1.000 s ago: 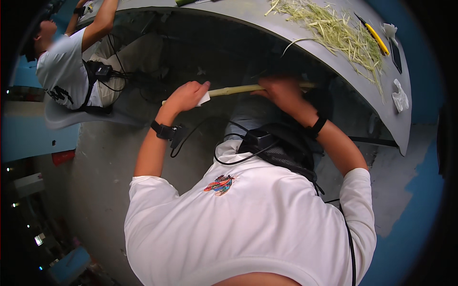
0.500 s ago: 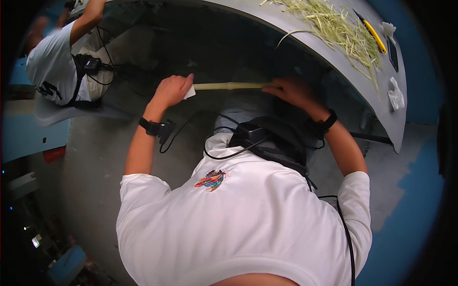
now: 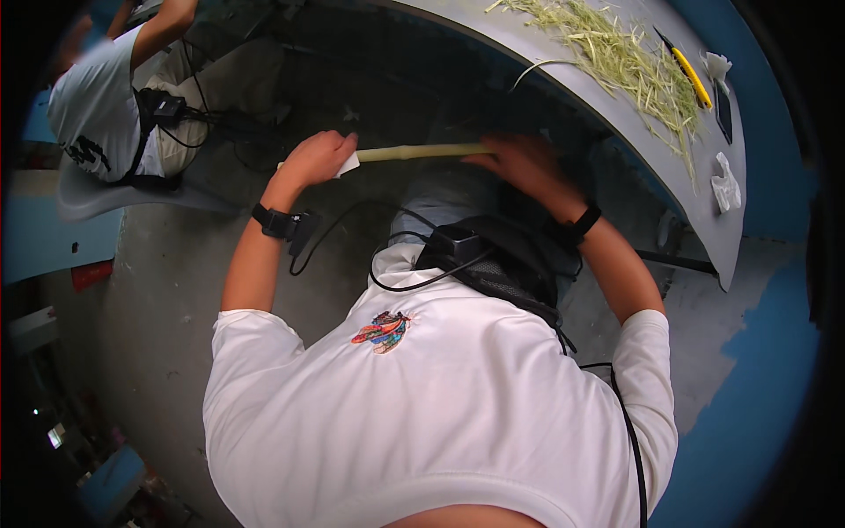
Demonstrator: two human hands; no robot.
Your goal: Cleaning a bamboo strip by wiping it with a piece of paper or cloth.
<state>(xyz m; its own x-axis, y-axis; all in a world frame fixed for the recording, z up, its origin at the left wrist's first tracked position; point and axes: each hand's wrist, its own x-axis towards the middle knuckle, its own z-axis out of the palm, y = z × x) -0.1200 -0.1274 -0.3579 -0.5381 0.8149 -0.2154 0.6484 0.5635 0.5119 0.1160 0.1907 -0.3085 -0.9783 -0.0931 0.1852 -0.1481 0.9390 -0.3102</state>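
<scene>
Jointed cane (image 3: 414, 152), twelve o'clock. Left hand (image 3: 317, 159) closed round it, plus white scrap (image 3: 349, 165); right hand (image 3: 521, 164) touching, cannot tell finger closure.

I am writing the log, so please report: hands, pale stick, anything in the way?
Left hand closed on pale stick, white piece at hand's edge. Right hand at stick's right part, grip unclear. Nothing seen covering stick between hands.
</scene>
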